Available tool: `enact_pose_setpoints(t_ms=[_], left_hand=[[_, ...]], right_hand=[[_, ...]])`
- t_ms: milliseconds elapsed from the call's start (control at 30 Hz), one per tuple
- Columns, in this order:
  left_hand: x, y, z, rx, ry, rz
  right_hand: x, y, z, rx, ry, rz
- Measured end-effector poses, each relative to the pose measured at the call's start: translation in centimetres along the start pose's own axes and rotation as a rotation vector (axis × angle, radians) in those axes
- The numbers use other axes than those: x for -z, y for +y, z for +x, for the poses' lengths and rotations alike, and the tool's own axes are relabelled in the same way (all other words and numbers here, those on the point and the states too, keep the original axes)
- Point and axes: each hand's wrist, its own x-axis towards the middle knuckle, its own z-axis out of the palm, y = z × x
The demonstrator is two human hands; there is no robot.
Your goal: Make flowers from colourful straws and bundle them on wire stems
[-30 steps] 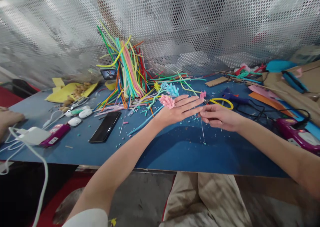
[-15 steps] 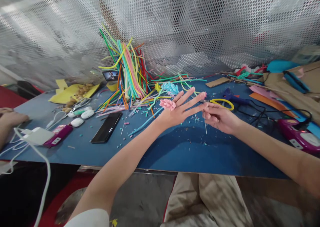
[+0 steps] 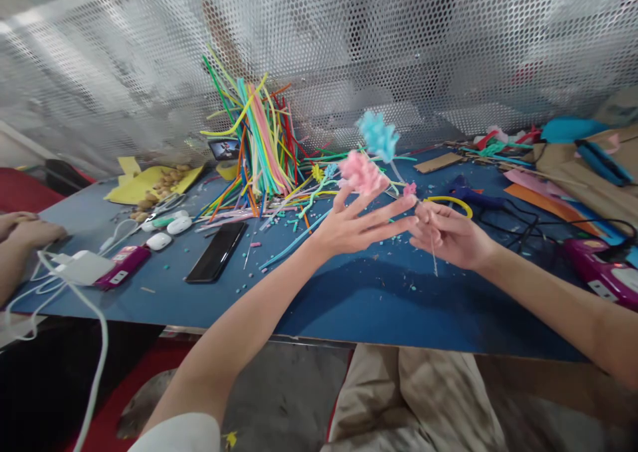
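Note:
My right hand (image 3: 451, 232) is closed in a pinch, with thin stems between its fingers and a pale stem end hanging below. A fluffy pink pipe-cleaner flower (image 3: 363, 172) and a light-blue one (image 3: 377, 135) lean up and left from it, slightly blurred. The blue flower's stem runs down toward the pinch; the pink one's is mostly hidden behind my left hand (image 3: 361, 223). That hand is open, fingers stretched to the right, fingertips beside the right-hand fingers and below the pink flower. A small deeper-pink piece (image 3: 409, 189) shows just above the pinch.
A bundle of coloured pipe cleaners (image 3: 262, 139) stands at the back. Around lie a black phone (image 3: 216, 252), yellow-handled scissors (image 3: 451, 204), a dark blue glue gun (image 3: 471, 194), purple power strips (image 3: 122, 266) with cables, and small scraps. Another person's hands (image 3: 30, 232) rest at the left.
The pink and blue flowers have risen from behind my left hand and now stand above it. My right hand has shifted slightly right and down. My left hand's fingers have tilted lower.

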Motion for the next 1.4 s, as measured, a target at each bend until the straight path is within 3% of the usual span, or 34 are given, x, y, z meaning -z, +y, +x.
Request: enact_pose_setpoints(t_ms=[100,200,367,500,633,767,833,900,967,1033,1100,1300,1400], left_hand=[[-0.3,0.1,0.0,0.082,0.016,-0.057],[-0.4,0.6,0.3,0.074,0.020,-0.119],[-0.3,1.6,0.7,0.014,0.016,-0.137],[0.4,2.2,1.0,-0.090,0.003,-0.140],[1.7,3.1,1.8,-0.177,-0.081,-0.187],[2.7,4.2,2.7,-0.258,-0.226,-0.215],[2.9,4.6,3.0,-0.313,-0.251,-0.248],[2.8,4.8,3.2,-0.322,-0.237,-0.295],[2.6,4.8,3.3,-0.284,-0.216,-0.350],[2.5,4.7,3.2,-0.253,-0.224,-0.403],[2.3,4.7,2.7,-0.245,-0.250,-0.443],[1.0,5.5,0.2,-0.266,-0.194,-0.536],[0.6,5.6,-0.3,-0.346,-0.176,-0.586]], right_hand=[[0.3,-0.5,0.2,0.078,0.086,-0.051],[1.0,-1.3,0.5,0.110,0.162,-0.115],[2.4,-2.2,1.0,0.024,0.244,-0.137],[2.6,-1.5,1.1,-0.132,0.232,-0.223],[1.9,-0.1,0.9,-0.171,0.148,-0.479],[2.0,0.0,0.6,0.040,0.059,-1.142],[2.2,-0.7,0.5,0.196,0.109,-1.402],[2.3,-1.6,0.3,0.292,0.260,-1.458],[2.2,-2.4,0.0,0.427,0.453,-1.380],[1.9,-3.0,-0.4,0.546,0.549,-1.291],[1.4,-3.1,-0.8,0.621,0.482,-1.286],[0.3,-1.7,-1.0,0.574,-0.189,-1.362],[0.0,-0.8,-0.8,0.532,-0.305,-1.381]])
